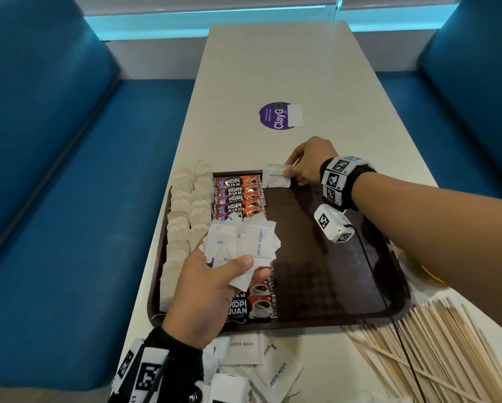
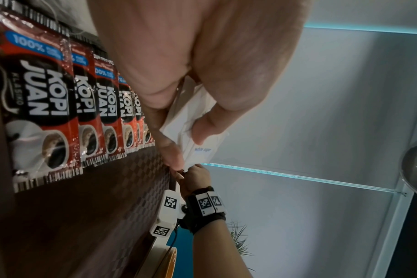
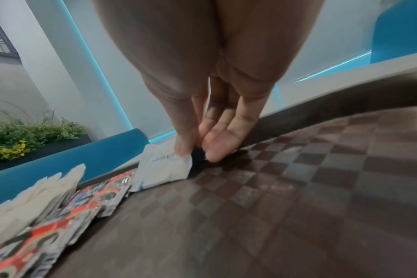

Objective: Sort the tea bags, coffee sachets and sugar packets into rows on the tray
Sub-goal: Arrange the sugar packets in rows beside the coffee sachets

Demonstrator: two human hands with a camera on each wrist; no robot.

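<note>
A brown tray point(image 1: 331, 271) lies on the table. Tea bags point(image 1: 183, 222) fill two columns at its left, and red coffee sachets point(image 1: 238, 193) form a column beside them. My left hand point(image 1: 238, 269) hovers over the near sachets, gripping a bunch of white sugar packets point(image 1: 244, 242) between thumb and fingers. My right hand point(image 1: 290, 173) pinches the right edge of a single sugar packet point(image 1: 274, 177), which lies at the tray's far rim next to the coffee column. In the right wrist view the thumb point(image 3: 182, 148) presses that packet point(image 3: 162, 169) while the fingertips touch the tray point(image 3: 298, 188).
More loose sugar packets point(image 1: 261, 365) lie on the table in front of the tray. A heap of wooden stirrers point(image 1: 435, 350) sits at the near right. Blue bench seats point(image 1: 69, 170) flank the table. A purple sticker point(image 1: 275, 116) marks the tabletop farther back.
</note>
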